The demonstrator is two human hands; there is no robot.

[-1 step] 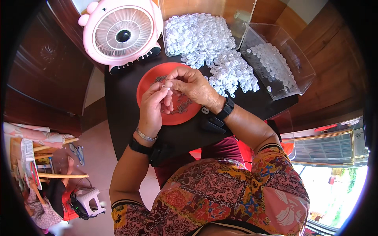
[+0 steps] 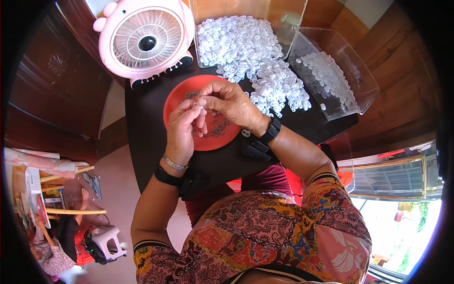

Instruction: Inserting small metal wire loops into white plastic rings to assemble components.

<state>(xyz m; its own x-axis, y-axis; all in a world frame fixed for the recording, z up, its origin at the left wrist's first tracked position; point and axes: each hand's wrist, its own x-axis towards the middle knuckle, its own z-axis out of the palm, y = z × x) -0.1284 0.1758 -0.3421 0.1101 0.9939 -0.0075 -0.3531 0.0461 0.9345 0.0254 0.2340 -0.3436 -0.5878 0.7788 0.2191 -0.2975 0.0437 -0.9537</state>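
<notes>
Hands, two, bare, brought together above the plate. Left hand (image 2: 182,124): thumb and forefinger grasping a small white piece (image 2: 200,106), the other fingers loosely curled. Right hand (image 2: 232,105): thumb and forefinger pinched closed right at the same piece (what lies between those tips, if anything, is too small to tell).

Plate (image 2: 170,106), orange-red, round, on the bench (image 2: 142,135); in it, many slender grey bits (image 2: 220,128), scattered beneath the hands and partly hidden by them.

Bench, dark-topped, in front of the seated person.

Clear box (image 2: 287,10), at the back of the bench; large heap of white pieces (image 2: 239,40) inside. Second heap (image 2: 282,90), similar, on the bench top, running on from the first, beyond the right hand.

Clear tub (image 2: 363,94), at the right end; a smaller lot (image 2: 326,75) of pale pieces inside.

Loose piece (image 2: 246,133), white, one, by the plate's right edge, apart from the heaps.

Fan (image 2: 147,43), pink, animal-shaped, at the back left of the bench.

Wristbands, black, one per wrist: left (image 2: 167,177), right (image 2: 272,130). Bracelet (image 2: 175,163), left wrist, nearer the hand.

Shirt (image 2: 246,227), patterned, many-coloured.

Stool (image 2: 109,244), pale, on the floor, far left, near another person (image 2: 52,255)
</notes>
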